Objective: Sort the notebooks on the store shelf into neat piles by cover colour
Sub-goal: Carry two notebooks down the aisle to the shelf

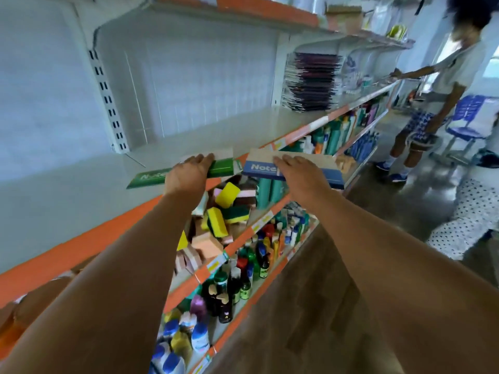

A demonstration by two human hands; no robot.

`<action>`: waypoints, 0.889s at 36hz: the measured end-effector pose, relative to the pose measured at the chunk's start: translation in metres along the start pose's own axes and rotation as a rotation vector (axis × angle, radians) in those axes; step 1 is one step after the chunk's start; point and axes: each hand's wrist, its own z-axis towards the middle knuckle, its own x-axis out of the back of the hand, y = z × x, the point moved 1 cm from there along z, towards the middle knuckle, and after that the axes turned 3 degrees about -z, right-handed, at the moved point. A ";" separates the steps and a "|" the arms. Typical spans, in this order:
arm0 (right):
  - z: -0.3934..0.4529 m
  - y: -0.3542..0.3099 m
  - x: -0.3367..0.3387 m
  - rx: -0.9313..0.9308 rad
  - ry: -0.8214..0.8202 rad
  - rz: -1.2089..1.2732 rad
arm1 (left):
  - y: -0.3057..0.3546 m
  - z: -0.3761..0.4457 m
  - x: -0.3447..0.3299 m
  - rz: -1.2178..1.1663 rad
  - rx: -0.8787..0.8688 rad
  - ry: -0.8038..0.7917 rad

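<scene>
Green notebook (221,168) under left hand (189,172); blue notebook (270,168) under right hand (299,172).

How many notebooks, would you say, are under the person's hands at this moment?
2. A green notebook lies on the shelf edge under the left hand; a blue notebook juts over the edge under the right hand. More may lie beneath each.

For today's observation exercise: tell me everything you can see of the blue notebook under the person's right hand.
The blue notebook has a blue cover band with white lettering starting "Note" and a pale tan upper part. It looks like paper or card. It lies nearly flat, overhanging the front edge of the shelf. The right hand rests on top, fingers straight. A green notebook lies just to its left.
</scene>
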 end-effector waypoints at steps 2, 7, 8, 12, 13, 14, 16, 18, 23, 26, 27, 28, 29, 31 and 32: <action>0.025 -0.002 -0.002 0.010 0.021 -0.006 | -0.008 0.019 -0.004 0.007 0.001 -0.012; 0.081 -0.009 -0.010 0.024 0.041 0.029 | -0.028 0.056 -0.024 0.000 -0.007 -0.039; 0.090 -0.012 -0.013 0.031 0.040 0.039 | -0.033 0.061 -0.030 -0.007 -0.004 -0.056; 0.123 -0.019 -0.029 0.056 0.029 0.050 | -0.043 0.072 -0.048 0.006 -0.048 -0.099; 0.130 -0.021 -0.033 0.057 0.023 0.053 | -0.045 0.076 -0.050 0.023 -0.054 -0.102; 0.138 -0.021 -0.036 0.059 0.018 0.054 | -0.046 0.080 -0.053 0.033 -0.057 -0.104; 0.153 -0.024 -0.042 0.070 0.010 0.044 | -0.047 0.089 -0.057 0.024 -0.057 -0.095; 0.168 -0.027 -0.046 0.087 -0.007 0.032 | -0.047 0.101 -0.063 0.001 -0.045 -0.097; 0.210 -0.032 -0.053 0.126 -0.056 0.024 | -0.052 0.127 -0.074 -0.094 0.128 -0.265; 0.234 -0.032 -0.055 0.154 -0.067 0.038 | -0.055 0.139 -0.074 -0.107 0.155 -0.359; 0.242 -0.032 -0.057 0.165 -0.065 0.042 | -0.056 0.143 -0.074 -0.099 0.156 -0.390; 0.250 -0.031 -0.059 0.175 -0.066 0.051 | -0.057 0.148 -0.073 -0.099 0.164 -0.413; 0.257 -0.031 -0.061 0.184 -0.071 0.061 | -0.057 0.152 -0.071 -0.115 0.184 -0.429; 0.271 -0.030 -0.066 0.198 -0.082 0.081 | -0.057 0.161 -0.068 -0.174 0.251 -0.435; 0.278 -0.030 -0.069 0.202 -0.092 0.092 | -0.055 0.164 -0.067 -0.198 0.291 -0.422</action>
